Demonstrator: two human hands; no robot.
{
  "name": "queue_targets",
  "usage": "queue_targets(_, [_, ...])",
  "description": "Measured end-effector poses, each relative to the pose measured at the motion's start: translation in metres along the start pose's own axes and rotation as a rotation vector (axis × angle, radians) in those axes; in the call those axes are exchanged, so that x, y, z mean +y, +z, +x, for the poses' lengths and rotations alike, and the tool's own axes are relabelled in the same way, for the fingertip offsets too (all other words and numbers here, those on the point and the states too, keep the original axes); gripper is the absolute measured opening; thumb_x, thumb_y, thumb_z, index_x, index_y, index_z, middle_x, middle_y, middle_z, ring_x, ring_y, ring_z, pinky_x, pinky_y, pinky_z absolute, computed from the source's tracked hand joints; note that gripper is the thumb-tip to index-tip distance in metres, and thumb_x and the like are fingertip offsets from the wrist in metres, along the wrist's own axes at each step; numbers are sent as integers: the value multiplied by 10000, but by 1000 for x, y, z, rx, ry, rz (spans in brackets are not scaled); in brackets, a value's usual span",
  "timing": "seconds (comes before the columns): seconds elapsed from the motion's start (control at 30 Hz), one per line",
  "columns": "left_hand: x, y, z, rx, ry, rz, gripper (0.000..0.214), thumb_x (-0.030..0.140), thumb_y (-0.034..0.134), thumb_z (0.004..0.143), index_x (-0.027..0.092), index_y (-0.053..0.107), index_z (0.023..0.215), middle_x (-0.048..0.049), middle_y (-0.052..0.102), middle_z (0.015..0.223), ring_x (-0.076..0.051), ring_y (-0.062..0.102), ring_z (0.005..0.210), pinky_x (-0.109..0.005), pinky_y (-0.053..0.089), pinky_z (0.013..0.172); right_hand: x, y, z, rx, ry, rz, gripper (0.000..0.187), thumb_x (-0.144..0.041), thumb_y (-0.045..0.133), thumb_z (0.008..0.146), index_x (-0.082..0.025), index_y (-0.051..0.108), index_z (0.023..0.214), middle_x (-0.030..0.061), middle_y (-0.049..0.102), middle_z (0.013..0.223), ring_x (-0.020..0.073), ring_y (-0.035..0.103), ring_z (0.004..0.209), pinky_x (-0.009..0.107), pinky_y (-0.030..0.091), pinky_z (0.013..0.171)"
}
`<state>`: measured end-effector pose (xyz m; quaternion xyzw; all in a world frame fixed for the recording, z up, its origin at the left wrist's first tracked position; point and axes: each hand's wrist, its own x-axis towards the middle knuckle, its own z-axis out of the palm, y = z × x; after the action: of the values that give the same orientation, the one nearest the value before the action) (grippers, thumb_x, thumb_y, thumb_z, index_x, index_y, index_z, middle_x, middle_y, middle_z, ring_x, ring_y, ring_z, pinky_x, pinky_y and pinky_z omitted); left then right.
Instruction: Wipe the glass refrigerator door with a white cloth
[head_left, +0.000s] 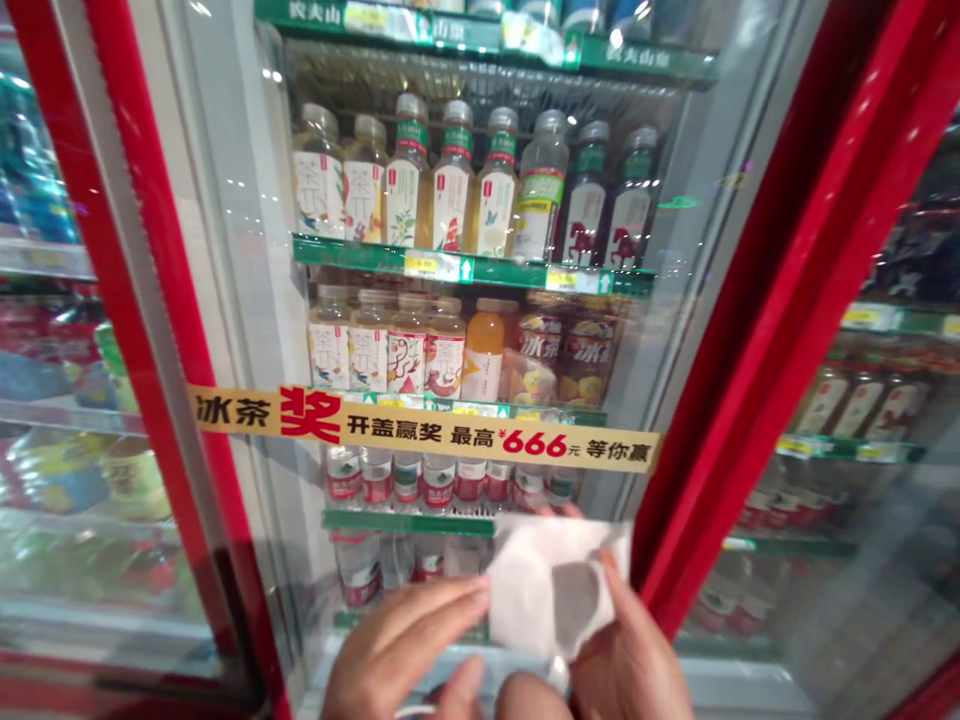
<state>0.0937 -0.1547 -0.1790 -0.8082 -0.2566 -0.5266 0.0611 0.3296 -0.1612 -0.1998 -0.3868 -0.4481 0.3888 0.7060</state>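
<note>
Your L hand point(397, 650) & R hand point(630, 655) both closed on white tissue point(525, 580), at 6 o'clock in view, in front of drinks fridge glass door w/ red frame point(142, 230); can't tell if touching glass. Bottled teas point(397, 190) on shelf at 12, yellow promo strip point(420, 425) just above tissue

Single head-worn view, facing forward and down into a cooler door point(795, 270) at close range. Shelves point(472, 265) fill the upper frame; the left hand point(397, 650) and right hand point(630, 660) enter at the lower edge. Exact tilt is uncertain owing to glare and lens bowing.
</note>
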Motion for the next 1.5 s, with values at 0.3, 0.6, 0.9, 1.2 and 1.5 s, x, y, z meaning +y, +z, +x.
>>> queue_targets(0.3, [-104,-15,57,311,58,569,817,179,657,1024,372,355,1758,-41,366,1833,-319,255,1747,-605,214,1457,-6,3,100,12,-977,-1057,878,-676,731,960,-279,493,1706,140,290,1847,452,141,1744,805,163,1357])
queue_targets(0.6, [-145,8,58,296,30,685,937,308,655,1026,401,141,1804,7,106,1894,-307,80,1781,-618,58,1473,-48,1,126,223,-936,-948,750,-513,262,1170,-346,-88,1812,86,-10,1919,344,37,1775,682,236,1409])
queue_targets(0.9, [-144,7,62,316,84,712,906,298,642,1038,324,167,1809,-15,108,1897,-268,58,1785,-552,43,1474,-31,19,135,-106,-1210,-1303,900,-728,262,1118,-239,-4,1825,164,164,1892,381,170,1759,659,284,1402])
queue_targets(1.2, [-142,-11,65,369,111,752,853,313,674,1020,397,293,1777,-42,387,1829,-301,385,1688,-505,249,1407,-101,31,177,271,-1033,-1182,759,-483,305,1176,-226,-1,1822,156,-45,1894,392,5,1769,733,140,1412])
queue_targets(1.5, [-170,-53,87,299,141,726,883,356,643,1034,470,185,1781,-7,260,1865,-327,165,1767,-610,49,1453,-79,23,157,-251,-1216,-1467,812,-751,448,1084,-459,181,1792,0,61,1908,429,114,1761,758,194,1388])
